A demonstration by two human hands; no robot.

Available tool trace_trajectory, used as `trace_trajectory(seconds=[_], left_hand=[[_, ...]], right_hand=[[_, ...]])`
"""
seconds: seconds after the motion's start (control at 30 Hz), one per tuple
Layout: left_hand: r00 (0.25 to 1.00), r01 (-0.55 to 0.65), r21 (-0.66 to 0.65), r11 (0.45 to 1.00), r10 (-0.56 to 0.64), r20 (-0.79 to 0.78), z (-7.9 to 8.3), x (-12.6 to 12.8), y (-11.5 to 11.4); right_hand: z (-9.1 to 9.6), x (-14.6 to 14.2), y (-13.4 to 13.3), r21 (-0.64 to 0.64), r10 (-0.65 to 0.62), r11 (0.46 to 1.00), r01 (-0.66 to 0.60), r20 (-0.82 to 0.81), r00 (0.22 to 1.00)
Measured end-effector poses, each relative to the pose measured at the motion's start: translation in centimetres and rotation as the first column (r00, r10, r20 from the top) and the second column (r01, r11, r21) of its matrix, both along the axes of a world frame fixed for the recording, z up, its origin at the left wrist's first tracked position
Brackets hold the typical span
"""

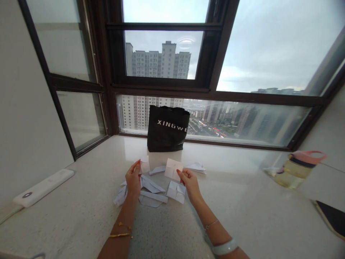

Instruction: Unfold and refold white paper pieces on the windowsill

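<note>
My left hand pinches a small piece of white paper between thumb and fingers. In my right hand is a creased square of folded paper, gripped at its lower right corner. Both papers are raised above the white speckled counter. Below the right one lies another folded paper square. Several folded paper pieces lie around and under my left hand. Behind my hands, a folded strip and a pointed folded paper rest on the counter.
A black bag stands upright against the window. To the left lies a white power strip with a cord. On the right are a yellowish bottle with a pink lid and a dark flat object at the edge of view.
</note>
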State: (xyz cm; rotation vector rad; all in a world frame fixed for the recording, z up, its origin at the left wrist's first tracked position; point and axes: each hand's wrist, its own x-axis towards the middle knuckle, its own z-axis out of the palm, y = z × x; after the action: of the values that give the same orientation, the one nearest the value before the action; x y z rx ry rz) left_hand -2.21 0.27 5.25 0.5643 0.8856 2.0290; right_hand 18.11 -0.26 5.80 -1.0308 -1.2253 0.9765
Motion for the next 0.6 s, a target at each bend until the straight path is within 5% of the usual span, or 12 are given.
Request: trace_trajectory(seconds=[0.33,0.47,0.6], left_hand=[[0.928,0.082,-0.094,0.992,-0.111,-0.356,-0.1,2.8,-0.7],[0.883,0.126,-0.093,0.988,-0.154,-0.443,0.4,3.9,-1.4],[0.842,0.151,-0.115,0.982,-0.189,-0.506,0.1,4.1,-1.5]], right_hand=[[-0.6,4.7,0.1,-0.125,0.058,0.991,-0.041,0.131,0.990],[-2.5,3.9,-1.0,-0.251,0.166,0.962,-0.110,0.213,0.963],[-3.5,2.7,-1.7,-0.283,0.148,0.958,-0.050,0.335,0.931]])
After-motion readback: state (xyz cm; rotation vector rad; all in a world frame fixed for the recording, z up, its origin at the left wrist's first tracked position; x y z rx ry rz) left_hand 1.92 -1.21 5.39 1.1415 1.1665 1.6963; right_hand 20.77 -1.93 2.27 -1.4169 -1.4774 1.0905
